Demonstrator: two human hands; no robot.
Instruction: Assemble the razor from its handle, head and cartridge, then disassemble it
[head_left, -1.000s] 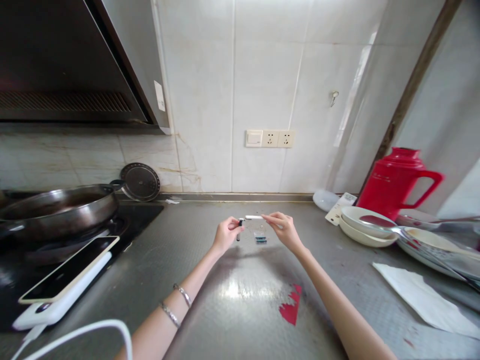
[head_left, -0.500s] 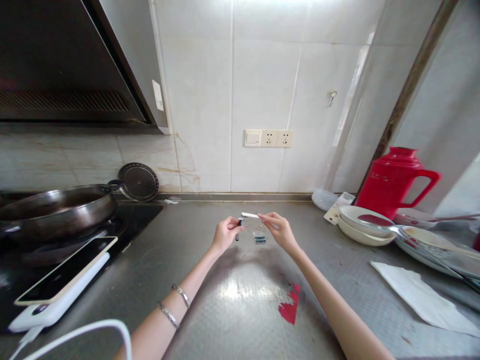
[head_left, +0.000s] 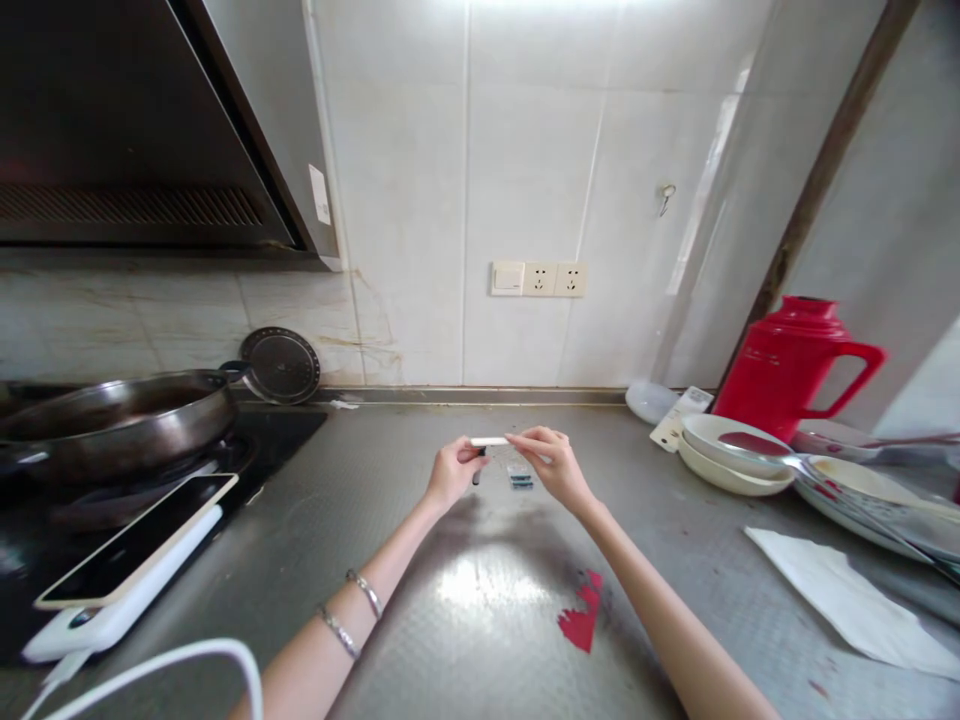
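Observation:
Between its thumb and fingers, my left hand (head_left: 452,473) pinches a small tool with a short black handle (head_left: 477,477); its upper end is hidden behind the white stick and fingers. My right hand (head_left: 553,463) holds a slim white stick (head_left: 489,441) by its right end, level above the counter. The stick's left end is at the left fingertips, over the top of the black-handled tool; I cannot tell if they touch. Just below and between the hands, a small clear packet with dark teal strips (head_left: 521,481) lies on the counter.
A torn red scrap (head_left: 580,615) lies on the metal counter (head_left: 420,640). At left are a steel pan (head_left: 127,420), a phone (head_left: 139,540) on a white power bank, and a white cable (head_left: 172,650). Bowls (head_left: 739,470), a red thermos (head_left: 784,370) and white paper (head_left: 847,600) are at right.
The white stick has moved left with my right hand, so its end now sits over the head of the black-handled tool. My left hand has barely moved.

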